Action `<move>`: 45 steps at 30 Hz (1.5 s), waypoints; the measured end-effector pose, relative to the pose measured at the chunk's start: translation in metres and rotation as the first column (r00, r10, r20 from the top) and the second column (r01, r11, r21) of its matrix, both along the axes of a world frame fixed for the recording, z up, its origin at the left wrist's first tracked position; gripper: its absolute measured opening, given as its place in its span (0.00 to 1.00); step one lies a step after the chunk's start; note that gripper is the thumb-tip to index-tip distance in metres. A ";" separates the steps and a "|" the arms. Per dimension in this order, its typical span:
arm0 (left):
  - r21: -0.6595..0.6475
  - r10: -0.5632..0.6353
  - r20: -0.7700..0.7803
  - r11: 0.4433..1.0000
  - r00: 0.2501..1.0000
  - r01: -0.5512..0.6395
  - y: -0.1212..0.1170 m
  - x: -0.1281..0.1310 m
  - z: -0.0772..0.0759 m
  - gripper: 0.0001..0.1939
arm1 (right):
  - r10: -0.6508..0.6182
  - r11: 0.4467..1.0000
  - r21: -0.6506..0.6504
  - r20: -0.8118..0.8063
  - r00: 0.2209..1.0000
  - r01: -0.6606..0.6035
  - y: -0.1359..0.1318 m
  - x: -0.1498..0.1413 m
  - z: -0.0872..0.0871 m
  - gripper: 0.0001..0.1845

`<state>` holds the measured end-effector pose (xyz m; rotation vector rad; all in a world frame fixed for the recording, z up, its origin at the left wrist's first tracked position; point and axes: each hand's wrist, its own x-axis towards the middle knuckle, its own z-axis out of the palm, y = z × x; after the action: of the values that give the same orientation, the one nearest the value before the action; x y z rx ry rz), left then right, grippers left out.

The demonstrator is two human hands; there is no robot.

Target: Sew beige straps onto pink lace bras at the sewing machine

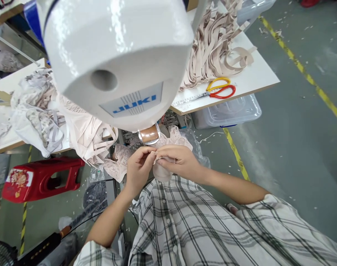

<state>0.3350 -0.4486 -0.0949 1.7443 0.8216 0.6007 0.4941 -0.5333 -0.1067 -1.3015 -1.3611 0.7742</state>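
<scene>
Overhead, the white sewing machine [121, 62] crowds the space just beyond the fingers, while open green floor [284, 162] spreads past the right forearm. The right-hand tabletop [257, 77] ends well apart from that forearm, with the scissors [222, 90] near its front edge; on the left, heaped pale garments [88, 135] hang over a table edge. Both elbows bend outward and the forearms converge before the plaid shirt [171, 214]. The left hand [140, 164] and right hand [178, 159] nearly meet, thumbs against fingers, both clamped on the pale fabric piece [163, 174] below the machine, though its pinched edge is mostly hidden.
</scene>
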 end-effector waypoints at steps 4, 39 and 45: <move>0.354 0.023 -0.075 0.935 0.997 0.005 0.000 -0.005 -0.007 0.06 | 0.024 0.998 -0.052 0.060 0.998 -0.021 -0.001 0.000 0.004 0.08; 0.597 -0.104 -0.180 0.779 0.978 0.193 0.019 0.000 0.027 0.04 | 0.300 0.887 -0.359 -0.031 0.954 -0.290 0.024 0.049 0.041 0.10; 0.511 -0.174 -0.209 0.820 0.962 0.259 0.025 0.003 0.035 0.03 | 0.307 0.911 -0.315 0.086 0.948 -0.266 0.021 0.048 0.040 0.09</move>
<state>0.3382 -0.4231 -0.0602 2.3881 0.5698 0.5785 0.5417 -0.5118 -0.0668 -1.4240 -1.6124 1.1500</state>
